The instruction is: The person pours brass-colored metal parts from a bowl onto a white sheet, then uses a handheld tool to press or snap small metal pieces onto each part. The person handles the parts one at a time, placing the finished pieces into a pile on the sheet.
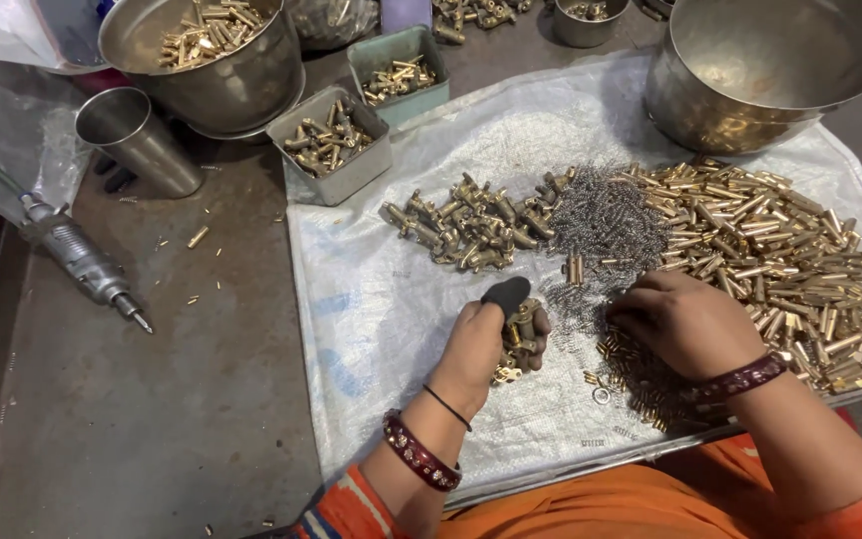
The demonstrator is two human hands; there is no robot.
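Note:
My left hand [486,339] is closed around a few brass fittings [519,334], with a black cap over the thumb. My right hand [675,319] rests palm down on the white sheet [371,299], fingertips pinching among small steel springs [601,225] and short brass pins [616,359]; what it pinches is hidden. A heap of brass fittings [466,225] lies beyond my left hand. A wide heap of brass tubes [780,250] spreads to the right of my right hand.
A large steel bowl [750,110] stands at the back right. Another steel bowl [241,85] holding brass parts, a steel cup [137,140] and two small grey trays [336,175] of fittings sit at the back left. A pneumatic tool [82,262] lies on the left.

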